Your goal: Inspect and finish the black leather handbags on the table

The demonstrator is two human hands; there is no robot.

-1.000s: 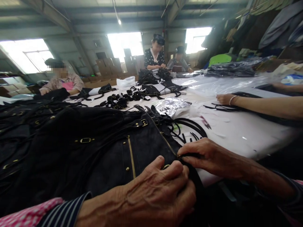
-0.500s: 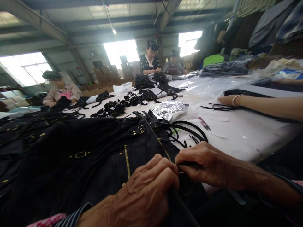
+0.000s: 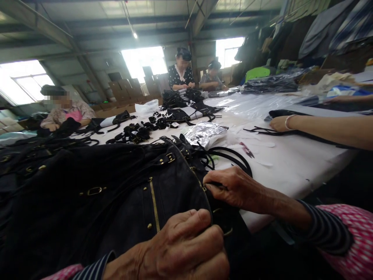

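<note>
Head camera view, left to right: a co-worker in a pink apron (image 3: pixel 74 115) sits beyond the black garment (image 3: pixel 122 210), which spreads across the near left and middle of a white table (image 3: pixel 279 171). On the garment's front runs a short brass zip (image 3: pixel 154 206). The wearer's left hand (image 3: pixel 186 249) is curled closed on the garment's near right edge. A silver foil bag (image 3: pixel 205 134) lies just beyond the garment. The right hand (image 3: pixel 236 188) pinches the garment's zipped right edge between thumb and fingers. Right of the garment lie pink snips (image 3: pixel 247 149), then another person's braceleted hand (image 3: pixel 279 123).
</note>
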